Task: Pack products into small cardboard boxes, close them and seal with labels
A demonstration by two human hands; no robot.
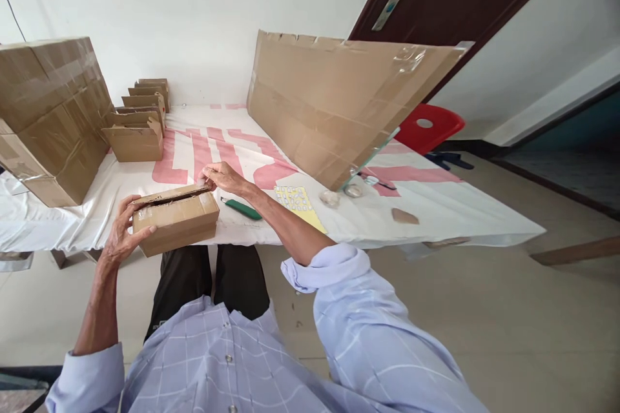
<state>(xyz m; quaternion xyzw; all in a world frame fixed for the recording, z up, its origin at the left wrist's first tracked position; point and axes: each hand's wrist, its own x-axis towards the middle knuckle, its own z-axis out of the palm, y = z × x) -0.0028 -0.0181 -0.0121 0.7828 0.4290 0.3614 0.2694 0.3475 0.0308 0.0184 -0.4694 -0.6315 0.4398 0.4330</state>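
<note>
I hold a small cardboard box [180, 218] at the near edge of the table. My left hand [122, 230] grips its left end, fingers wrapped round the corner. My right hand [223, 177] pinches the far right corner of the box's top flap [172, 194], which lies nearly closed. A green-handled cutter [243, 209] lies on the cloth just right of the box, with a yellow sheet [298, 202] beyond it.
A white cloth with red lettering [208, 148] covers the table. A big taped carton [51, 113] stands at the left, a row of several small open boxes [138, 117] behind it. A large flat cardboard sheet [334, 100] leans at the right, near a red stool [429, 126].
</note>
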